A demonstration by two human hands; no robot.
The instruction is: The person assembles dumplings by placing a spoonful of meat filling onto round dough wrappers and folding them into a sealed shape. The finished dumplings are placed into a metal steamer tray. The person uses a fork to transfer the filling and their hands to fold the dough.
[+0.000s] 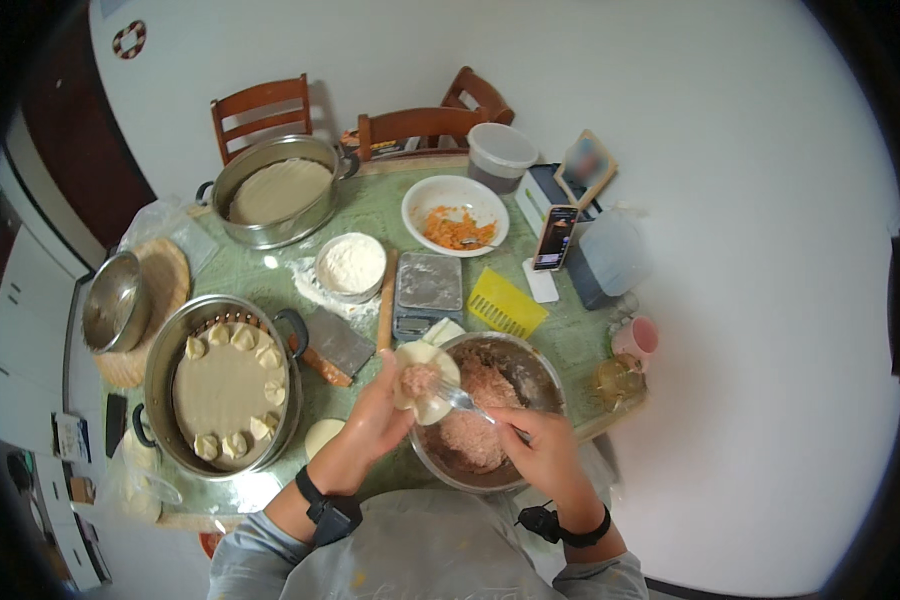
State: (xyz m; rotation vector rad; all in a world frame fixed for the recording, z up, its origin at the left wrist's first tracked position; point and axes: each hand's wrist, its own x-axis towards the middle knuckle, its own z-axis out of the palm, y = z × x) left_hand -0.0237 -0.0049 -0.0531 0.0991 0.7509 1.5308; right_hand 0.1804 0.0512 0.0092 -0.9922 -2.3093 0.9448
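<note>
My left hand (377,415) holds a round dough wrapper (440,365), cupped, with a lump of minced meat filling (418,380) at its centre. In my right hand (538,448) is a metal fork (461,400), its tines at the filling. Beneath and to the right stands a steel mixing bowl (547,375) of pink minced meat (484,427). Another flat wrapper (322,435) lies on the table, partly behind my left forearm. Left of it, a steamer pot (150,375) has several pleated dumplings (244,337) set around the edge of its cloth liner (217,390).
Beyond my hands are a flour bowl (352,262), a rolling pin (387,307), a digital scale (429,283), a yellow scraper (506,301) and a metal dough scraper (337,341). Farther back stand a second steamer (277,232) and a white bowl (420,196). A phone (555,236) rests upright at right.
</note>
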